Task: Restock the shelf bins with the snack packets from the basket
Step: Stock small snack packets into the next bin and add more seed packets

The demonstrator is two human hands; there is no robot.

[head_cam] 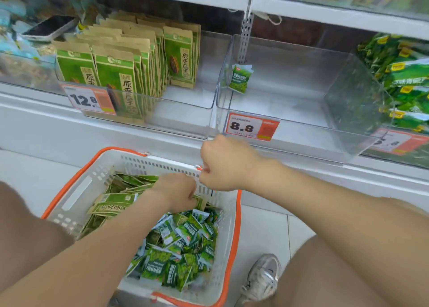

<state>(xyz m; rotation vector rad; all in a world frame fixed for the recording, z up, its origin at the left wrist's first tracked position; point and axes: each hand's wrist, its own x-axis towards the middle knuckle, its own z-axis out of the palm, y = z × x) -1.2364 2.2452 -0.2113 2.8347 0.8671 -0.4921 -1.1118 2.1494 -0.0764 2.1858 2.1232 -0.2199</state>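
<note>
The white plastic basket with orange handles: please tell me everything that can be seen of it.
The white plastic basket is rectangular, with slotted walls and orange handles folded down along its rim. It stands on the pale tiled floor before the white shelf. Its far part holds flat brown-and-green paper packets, its near part small green packets. The right hand grips its far rim with curled fingers; the left hand reaches in among the paper packets, its fingertips hidden.
</note>
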